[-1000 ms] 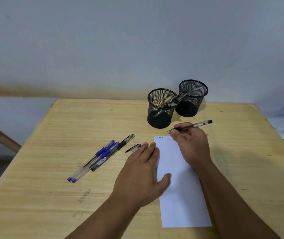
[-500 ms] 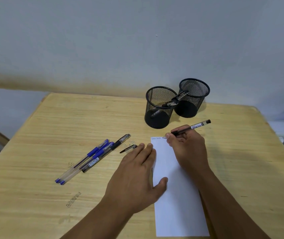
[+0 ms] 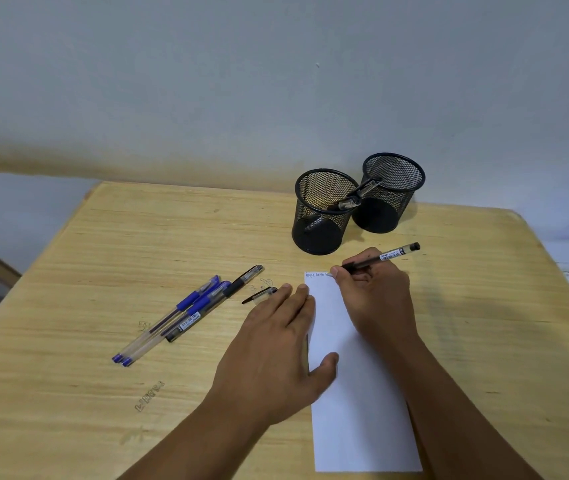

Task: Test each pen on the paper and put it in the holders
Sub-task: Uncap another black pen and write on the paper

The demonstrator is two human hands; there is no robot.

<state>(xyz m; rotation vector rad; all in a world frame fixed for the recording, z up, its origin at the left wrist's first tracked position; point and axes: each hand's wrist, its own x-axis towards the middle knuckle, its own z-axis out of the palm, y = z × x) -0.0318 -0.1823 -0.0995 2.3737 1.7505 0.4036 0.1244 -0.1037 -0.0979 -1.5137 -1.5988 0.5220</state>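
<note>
Writing along the top edge of the white paper strip (image 3: 355, 375), the right hand (image 3: 375, 296) pinches a black ballpoint pen (image 3: 381, 258); the scribble now runs further right than a second ago, so this pen works and is probably ready for holdering. Left hand (image 3: 272, 355) lies flat, fingers straight, pressing the paper's left edge. Two black mesh cup holders (image 3: 321, 233) sit at 12 o'clock; a pen already leans in the left one. Loose black pen cap (image 3: 259, 294) lies just beside the left fingertips. Untested blue and black pens (image 3: 186, 313) wait at 9 o'clock on the wooden table (image 3: 68, 341). Nothing blocks the holders.
</note>
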